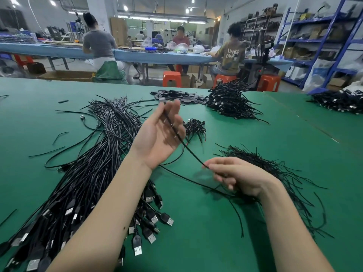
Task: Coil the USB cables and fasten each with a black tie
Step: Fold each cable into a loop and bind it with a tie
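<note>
Black USB cable [177, 134] stretches between both grips: left hand [157, 134] spread under it, right hand [233, 175] pinching it. Beyond lie finished coils [229, 103] (many); uncoiled cables [94, 163] remain left.

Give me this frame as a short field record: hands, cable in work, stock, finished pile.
left hand: raised palm up, cable lies across its fingers
right hand: pinches the same cable lower down
cable: one stretch taut between both hands, not yet coiled
uncoiled USB cables: big bundle at left, plugs toward camera
ties: loose black heap at right
coiled cables: pile at far centre
table: green mat
</note>
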